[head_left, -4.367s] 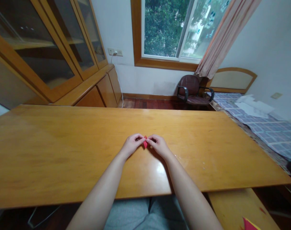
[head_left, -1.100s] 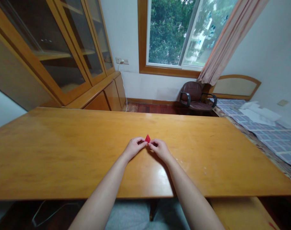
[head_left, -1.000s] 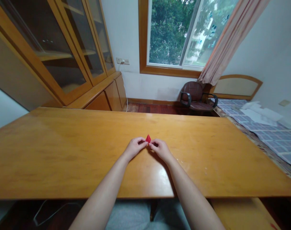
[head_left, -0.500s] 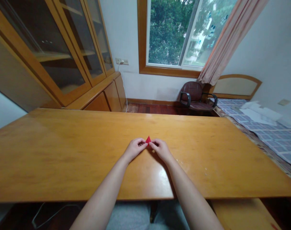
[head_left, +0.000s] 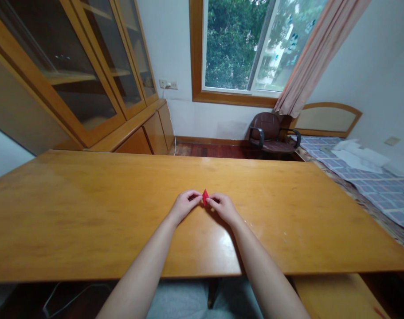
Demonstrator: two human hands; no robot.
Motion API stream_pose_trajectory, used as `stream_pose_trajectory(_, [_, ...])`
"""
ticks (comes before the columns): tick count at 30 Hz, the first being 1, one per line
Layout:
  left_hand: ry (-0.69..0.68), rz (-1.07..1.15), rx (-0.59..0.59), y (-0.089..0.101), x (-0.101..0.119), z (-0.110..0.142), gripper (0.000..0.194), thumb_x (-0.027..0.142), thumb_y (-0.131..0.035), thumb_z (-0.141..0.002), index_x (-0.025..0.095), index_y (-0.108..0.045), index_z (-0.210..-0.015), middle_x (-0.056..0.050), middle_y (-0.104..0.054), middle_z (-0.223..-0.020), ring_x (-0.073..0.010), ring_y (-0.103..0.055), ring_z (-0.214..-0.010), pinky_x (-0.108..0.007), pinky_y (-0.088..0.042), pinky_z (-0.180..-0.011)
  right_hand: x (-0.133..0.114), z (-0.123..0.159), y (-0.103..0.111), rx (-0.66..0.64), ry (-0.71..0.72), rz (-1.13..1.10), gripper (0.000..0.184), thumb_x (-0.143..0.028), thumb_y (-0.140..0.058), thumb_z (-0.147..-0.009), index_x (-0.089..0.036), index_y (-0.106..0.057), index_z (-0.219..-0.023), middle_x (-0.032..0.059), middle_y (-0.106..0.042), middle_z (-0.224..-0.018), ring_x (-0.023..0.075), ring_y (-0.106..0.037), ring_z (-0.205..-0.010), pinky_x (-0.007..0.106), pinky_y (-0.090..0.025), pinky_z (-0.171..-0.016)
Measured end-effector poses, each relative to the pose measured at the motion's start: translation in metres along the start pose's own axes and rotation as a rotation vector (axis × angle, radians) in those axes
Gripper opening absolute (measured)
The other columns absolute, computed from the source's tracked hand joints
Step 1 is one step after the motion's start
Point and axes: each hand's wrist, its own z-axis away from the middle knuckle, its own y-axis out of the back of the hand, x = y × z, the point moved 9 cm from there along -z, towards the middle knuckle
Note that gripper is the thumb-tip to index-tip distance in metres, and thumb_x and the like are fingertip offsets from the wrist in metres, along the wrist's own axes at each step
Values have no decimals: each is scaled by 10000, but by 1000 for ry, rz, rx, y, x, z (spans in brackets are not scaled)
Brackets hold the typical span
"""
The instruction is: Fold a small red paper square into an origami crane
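A small piece of red folded paper [head_left: 205, 197], shaped like a narrow diamond, is held between my hands just above the table. My left hand [head_left: 186, 204] is closed in a pinch, thumb and forefinger meeting at the paper's left corner. From the other side, my right hand [head_left: 222, 206] pinches the right edge, its thumb lying over part of the paper. The remaining fingers of both hands curl underneath and are partly hidden.
The wide wooden table [head_left: 88, 212] spans the view, with a few small pale flecks [head_left: 284, 234] right of my hands. A glass-door cabinet [head_left: 98, 79] stands at the left. Behind the table are a dark red armchair [head_left: 268, 133] and a bed [head_left: 354, 173].
The red paper has gone from a triangle to a narrow diamond, with more of its lower part showing. My left hand has shifted slightly left.
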Motion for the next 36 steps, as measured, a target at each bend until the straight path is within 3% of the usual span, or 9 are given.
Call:
stream_pose_trajectory(9, [-13, -83, 5, 0, 3, 0, 185, 328, -614, -792, 153, -665, -758, -28, -685, -744, -165, -613, -706, -255, -476, -678, -6, 0, 3, 52, -1, -58, 242, -369, -619, -852, -148, -716, -848, 49, -713, -782, 163, -630, -700, 261, -472, -685])
stream_pose_trajectory(25, [-34, -61, -21, -1, 4, -1, 209, 360, -637, -817, 162, -698, -793, -34, -701, -790, -177, -630, -759, -269, -479, -732, -3, 1, 1, 24, -2, -16, 221, -351, -612, -866, -164, -729, -845, 36, -703, -767, 150, -610, -680, 243, -464, -649])
stream_pose_trajectory(36, [-21, -6, 14, 3, -5, -4, 210, 367, -624, -804, 163, -673, -794, -32, -687, -803, -183, -626, -792, -280, -482, -766, -9, 3, -6, -71, 20, 38, 198, -316, -588, -876, -174, -724, -854, 18, -682, -734, 133, -582, -641, 229, -441, -628])
